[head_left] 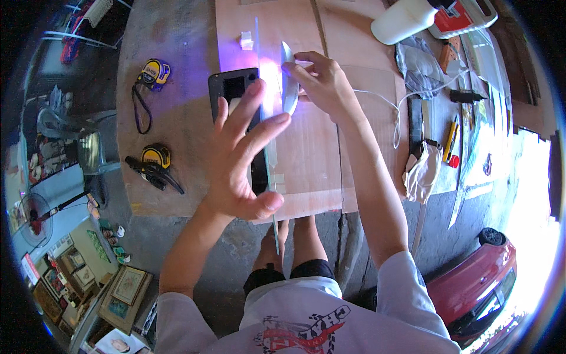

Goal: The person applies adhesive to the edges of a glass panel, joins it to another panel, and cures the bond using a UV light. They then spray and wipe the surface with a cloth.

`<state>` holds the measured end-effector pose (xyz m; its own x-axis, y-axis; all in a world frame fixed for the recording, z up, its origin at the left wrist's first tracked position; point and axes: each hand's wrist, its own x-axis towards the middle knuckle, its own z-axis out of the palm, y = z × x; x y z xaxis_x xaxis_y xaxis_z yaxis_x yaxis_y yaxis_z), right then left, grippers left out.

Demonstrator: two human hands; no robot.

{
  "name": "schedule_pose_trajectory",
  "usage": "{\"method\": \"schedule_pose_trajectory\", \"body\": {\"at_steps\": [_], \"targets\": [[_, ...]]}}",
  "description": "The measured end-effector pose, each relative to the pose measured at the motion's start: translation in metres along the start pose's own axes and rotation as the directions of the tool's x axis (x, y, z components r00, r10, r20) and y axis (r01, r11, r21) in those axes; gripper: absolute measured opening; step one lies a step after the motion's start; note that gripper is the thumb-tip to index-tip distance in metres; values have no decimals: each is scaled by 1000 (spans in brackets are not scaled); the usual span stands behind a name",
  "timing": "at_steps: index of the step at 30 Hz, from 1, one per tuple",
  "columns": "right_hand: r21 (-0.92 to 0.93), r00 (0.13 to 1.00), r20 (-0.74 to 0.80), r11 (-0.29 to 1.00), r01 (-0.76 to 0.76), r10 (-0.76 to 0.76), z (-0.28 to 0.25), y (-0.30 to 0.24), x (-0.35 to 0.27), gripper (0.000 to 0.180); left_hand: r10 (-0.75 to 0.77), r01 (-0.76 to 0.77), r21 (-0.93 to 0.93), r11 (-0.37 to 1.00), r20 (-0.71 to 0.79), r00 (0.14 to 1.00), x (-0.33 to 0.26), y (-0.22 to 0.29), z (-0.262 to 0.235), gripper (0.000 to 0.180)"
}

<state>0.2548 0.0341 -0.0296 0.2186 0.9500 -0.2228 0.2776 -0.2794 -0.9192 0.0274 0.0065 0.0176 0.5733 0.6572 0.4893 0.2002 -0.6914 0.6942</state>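
Left hand [231, 171]: spreading open, holding fingers and thumb wide apart; hanging beside the glass pane [257, 41] and covering part of the black case [219, 85]; leaving contact with either impossible to tell;
Right hand [323, 82]: closing thumb and fingers on the silvery curved piece [288, 88]; gripping it firmly just right of the pane;
Glass pane: standing nearly edge-on to view, showing as a thin greenish line; running between black case and curved piece; reaching past the near edge of the brown tabletop [306, 183];
Purple glow [270, 74]: shining brightly between the black case and the curved piece; spilling onto the surface around;
Small white stack [246, 41]: lying beyond the black case, just left of the pane;
Tape measures [156, 72]: resting well apart from the hands on the left, one nearer, one farther;
White bottle [404, 22]: lying on its side at far right, near the grey cloth bag [420, 66];
Yellow cutter [452, 135]: lying on the right, near the beige pouch [423, 174];
Red car [471, 283]: standing beyond the tabletop, lower right.
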Motion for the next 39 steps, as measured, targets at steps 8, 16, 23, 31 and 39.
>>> {"method": "schedule_pose_trajectory", "body": {"at_steps": [8,16,23,31,39], "targets": [[26,998,61,999,-36,35,-4,-14,-3,52,-40,42,-28,999,72,997,-2,6,-5,84],[107,997,38,991,-74,71,-1,-20,-3,44,-80,84,-15,996,188,979,-7,11,-6,77],[113,993,75,988,-101,93,-1,-18,-6,48,-78,90,-43,995,232,970,-4,16,-6,72],[89,980,149,986,-144,129,-4,-24,-3,62,-42,67,-101,993,227,973,-6,14,-4,64],[-36,987,96,991,-128,130,0,-25,-3,57,-5,38,-171,984,191,982,-7,15,1,73]]}}
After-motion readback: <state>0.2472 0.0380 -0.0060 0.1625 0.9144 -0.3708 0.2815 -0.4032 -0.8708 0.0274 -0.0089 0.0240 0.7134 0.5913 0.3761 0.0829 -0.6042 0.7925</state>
